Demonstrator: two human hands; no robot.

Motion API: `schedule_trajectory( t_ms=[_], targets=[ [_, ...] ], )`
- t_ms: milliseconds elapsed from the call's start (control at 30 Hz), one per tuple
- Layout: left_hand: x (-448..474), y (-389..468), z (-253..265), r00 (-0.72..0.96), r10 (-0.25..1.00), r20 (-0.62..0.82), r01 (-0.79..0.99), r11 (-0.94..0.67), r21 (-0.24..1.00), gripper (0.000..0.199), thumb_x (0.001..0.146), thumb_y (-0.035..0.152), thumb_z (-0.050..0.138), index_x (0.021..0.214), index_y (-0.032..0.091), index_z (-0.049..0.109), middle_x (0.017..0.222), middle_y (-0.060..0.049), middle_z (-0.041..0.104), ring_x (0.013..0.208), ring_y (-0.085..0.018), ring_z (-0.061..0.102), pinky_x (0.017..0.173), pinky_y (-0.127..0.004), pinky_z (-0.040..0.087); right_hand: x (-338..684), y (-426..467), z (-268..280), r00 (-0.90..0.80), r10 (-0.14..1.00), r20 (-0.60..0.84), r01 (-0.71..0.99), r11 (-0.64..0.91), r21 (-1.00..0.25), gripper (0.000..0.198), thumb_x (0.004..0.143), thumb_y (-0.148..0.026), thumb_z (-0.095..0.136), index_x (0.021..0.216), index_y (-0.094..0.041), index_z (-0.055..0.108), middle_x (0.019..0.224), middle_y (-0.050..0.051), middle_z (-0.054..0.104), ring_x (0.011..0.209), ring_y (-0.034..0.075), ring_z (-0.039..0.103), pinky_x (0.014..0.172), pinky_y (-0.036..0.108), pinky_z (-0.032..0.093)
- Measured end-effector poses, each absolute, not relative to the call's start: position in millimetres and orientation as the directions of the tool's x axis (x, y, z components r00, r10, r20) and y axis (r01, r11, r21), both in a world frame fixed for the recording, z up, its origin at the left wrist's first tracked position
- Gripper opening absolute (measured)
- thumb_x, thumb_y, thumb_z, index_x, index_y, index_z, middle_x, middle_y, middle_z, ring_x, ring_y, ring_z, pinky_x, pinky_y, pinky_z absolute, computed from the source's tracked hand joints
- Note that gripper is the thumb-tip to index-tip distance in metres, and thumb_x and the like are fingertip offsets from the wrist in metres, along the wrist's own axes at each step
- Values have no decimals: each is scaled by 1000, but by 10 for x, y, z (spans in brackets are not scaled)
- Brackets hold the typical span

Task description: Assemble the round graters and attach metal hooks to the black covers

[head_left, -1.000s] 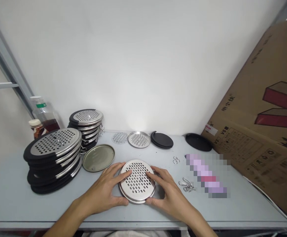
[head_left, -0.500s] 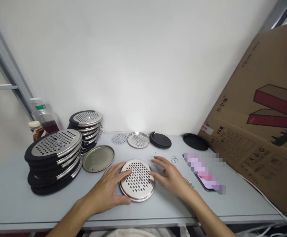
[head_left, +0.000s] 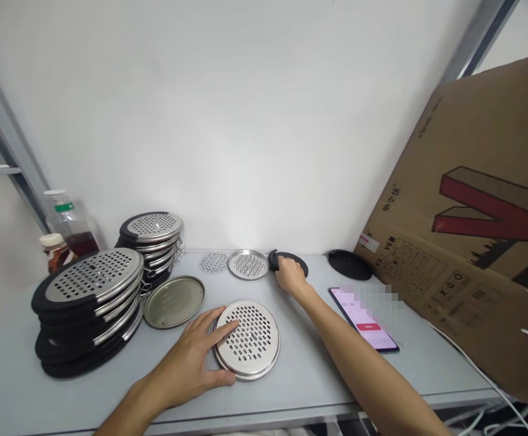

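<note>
Resting left hand (head_left: 194,358): spread wide on the perforated metal disc (head_left: 251,342), lower centre.
Right hand (head_left: 291,276): on the black round cover (head_left: 301,262), mid-frame; can't tell its grip.

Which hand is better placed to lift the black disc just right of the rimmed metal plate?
Probably the right hand: it is at the black disc, while the left hand rests on the front perforated disc, farther away.
</note>
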State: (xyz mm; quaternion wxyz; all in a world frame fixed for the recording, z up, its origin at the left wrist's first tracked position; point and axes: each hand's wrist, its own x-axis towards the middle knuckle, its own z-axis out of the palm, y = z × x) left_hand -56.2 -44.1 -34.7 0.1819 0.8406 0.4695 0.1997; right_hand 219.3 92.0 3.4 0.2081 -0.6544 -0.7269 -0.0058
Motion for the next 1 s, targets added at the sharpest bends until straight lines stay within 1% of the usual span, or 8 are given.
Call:
schedule_trajectory(
  t_ms=[167,300,433,467,533,633,767,1000],
  targets=[
    [-566,-446,-354,467,875,130,730,-464,502,86,70,52,79,145,45,38,159,-2,28,144,-39,26,115,-61,27,2331,837,127,-33,942,335,975,105,-198,20,91,-15,50,103,-8,65,98,15,66,95,27,68,78,34,45],
    [-562,-450,-353,470,876,108,734,-455,504,86,72,49,79,146,45,36,159,-3,26,145,-38,23,116,-61,25,2572,656,332,-3,932,364,981,72,-178,22,88,-24,53,101,-14,68,95,15,67,84,28,68,72,36,46],
    [-571,-451,-351,456,883,116,733,-446,514,82,77,46,76,147,43,35,160,-4,24,145,-37,22,116,-58,25,2889,287,424,-85,857,508,949,226,-222,23,84,-20,51,103,-20,64,105,9,68,76,21,67,69,33,49],
    [-576,-451,-353,448,886,119,733,-440,518,80,78,45,75,148,42,35,160,-4,23,145,-37,22,116,-58,26,2964,194,412,-122,841,528,922,293,-254,25,83,-18,50,105,-21,62,112,8,67,79,21,68,71,33,51],
    [-587,-447,-360,437,891,121,734,-431,525,79,80,44,73,149,40,34,161,-5,21,145,-38,22,115,-59,27,3099,35,353,-193,808,557,857,415,-305,28,82,-13,47,105,-22,60,125,9,63,97,23,67,84,35,52],
    [-596,-442,-383,424,897,127,743,-424,519,81,79,40,75,149,40,34,161,-4,20,145,-38,23,115,-58,29,3257,-123,222,-260,789,556,801,498,-332,35,80,-8,45,107,-24,60,135,9,58,118,26,60,97,41,49],
    [-585,-441,-401,407,902,144,755,-421,503,83,76,40,78,147,41,37,160,-2,24,145,-36,24,115,-56,30,3381,-240,59,-273,804,528,803,493,-335,39,81,-7,45,111,-26,60,140,9,55,120,26,60,93,42,53],
    [-573,-439,-371,411,900,146,754,-425,501,81,76,46,76,147,41,37,160,-3,26,145,-37,26,114,-57,31,3262,-271,-132,-315,796,516,762,537,-363,49,78,-3,46,118,-28,59,143,7,52,125,26,57,100,43,52]
  ],
)
